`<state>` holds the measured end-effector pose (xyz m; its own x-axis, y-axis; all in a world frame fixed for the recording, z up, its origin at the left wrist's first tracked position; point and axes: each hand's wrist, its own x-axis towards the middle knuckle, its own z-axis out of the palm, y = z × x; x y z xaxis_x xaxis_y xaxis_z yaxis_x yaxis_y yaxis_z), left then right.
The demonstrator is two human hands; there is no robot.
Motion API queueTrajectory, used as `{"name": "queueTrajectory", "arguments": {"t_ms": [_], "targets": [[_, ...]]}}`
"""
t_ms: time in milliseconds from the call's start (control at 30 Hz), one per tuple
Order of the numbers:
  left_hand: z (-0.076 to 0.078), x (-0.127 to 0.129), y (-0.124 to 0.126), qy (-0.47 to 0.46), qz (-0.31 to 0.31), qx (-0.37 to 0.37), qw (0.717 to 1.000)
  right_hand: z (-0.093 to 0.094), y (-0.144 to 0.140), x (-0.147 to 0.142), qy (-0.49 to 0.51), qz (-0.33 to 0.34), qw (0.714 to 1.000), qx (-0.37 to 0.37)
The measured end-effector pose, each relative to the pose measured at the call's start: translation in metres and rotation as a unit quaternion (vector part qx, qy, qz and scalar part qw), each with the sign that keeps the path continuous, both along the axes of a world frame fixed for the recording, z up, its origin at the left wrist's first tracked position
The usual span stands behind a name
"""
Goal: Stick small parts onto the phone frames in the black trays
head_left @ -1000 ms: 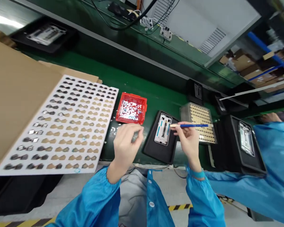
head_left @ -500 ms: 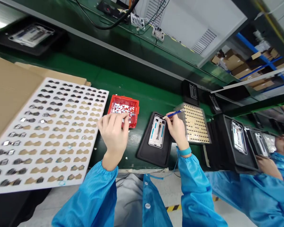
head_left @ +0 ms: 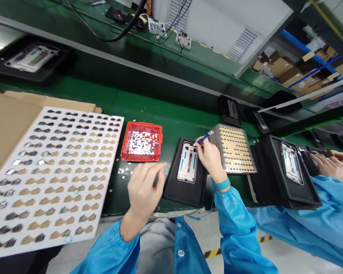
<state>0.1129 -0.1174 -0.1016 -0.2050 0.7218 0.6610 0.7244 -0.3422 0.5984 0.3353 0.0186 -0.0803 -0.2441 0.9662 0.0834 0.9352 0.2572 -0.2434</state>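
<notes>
Phone frame [head_left: 188, 166] top hidden under right hand [head_left: 210, 156] holding pen [head_left: 203, 138].

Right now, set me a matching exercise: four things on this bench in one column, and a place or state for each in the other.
1. red bin
2. blue-handled tool
3. white parts sheet
4. phone frame

A. lies in a black tray
B. held in the right hand
C. far left, on cardboard
D. holds shiny scraps

Pairs: 1-D, 2-B, 3-C, 4-A
</notes>
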Motion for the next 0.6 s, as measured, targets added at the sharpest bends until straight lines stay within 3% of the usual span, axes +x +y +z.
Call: {"name": "queueTrajectory", "arguments": {"t_ms": [133, 300, 400, 500, 600], "targets": [[-0.008, 0.016, -0.03, 0.046, -0.108, -0.083, 0.99, 0.005, -0.003, -0.003, -0.044, 0.019, 0.999, -0.013], [-0.026, 0.027, -0.06, 0.137, -0.231, -0.077, 0.96, 0.005, -0.013, 0.0, -0.04, 0.011, 0.998, -0.047], [-0.039, 0.032, -0.063, 0.16, -0.223, -0.073, 0.959, 0.01, -0.031, 0.005, 0.063, 0.001, 0.995, -0.071], [-0.048, 0.039, -0.055, 0.162, -0.202, -0.08, 0.963, 0.022, -0.072, 0.007, 0.231, 0.029, 0.971, -0.062], [-0.049, 0.048, -0.04, 0.142, -0.187, -0.07, 0.969, 0.031, -0.125, 0.007, 0.315, 0.062, 0.933, -0.161]]}}
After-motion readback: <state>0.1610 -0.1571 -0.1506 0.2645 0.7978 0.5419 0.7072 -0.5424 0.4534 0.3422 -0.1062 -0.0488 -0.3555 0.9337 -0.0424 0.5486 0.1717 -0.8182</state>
